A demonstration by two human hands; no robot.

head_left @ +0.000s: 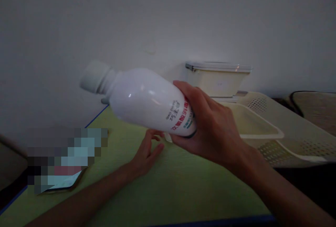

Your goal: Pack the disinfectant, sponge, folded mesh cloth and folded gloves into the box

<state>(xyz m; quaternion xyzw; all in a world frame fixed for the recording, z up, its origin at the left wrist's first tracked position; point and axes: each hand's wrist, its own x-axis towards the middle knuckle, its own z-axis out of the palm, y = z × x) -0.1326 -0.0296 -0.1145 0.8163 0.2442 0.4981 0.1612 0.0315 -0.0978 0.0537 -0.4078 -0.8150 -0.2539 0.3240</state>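
Observation:
My right hand (210,125) grips the base of a white plastic bottle (141,99), holding it tilted in the air with its white cap (94,76) pointing up and to the left. Red and dark print runs round the bottle near my fingers. My left hand (147,151) rests below the bottle on the green table top (168,192). Its fingers are loosely curled and reach under the bottle's base, and whether they hold anything is hidden.
A cream lidded box (217,78) stands against the white wall. Pale perforated plastic trays (275,129) lie at the right. A blurred-out flat item (63,160) lies at the table's left edge. A dark-edged cushion (315,102) sits far right.

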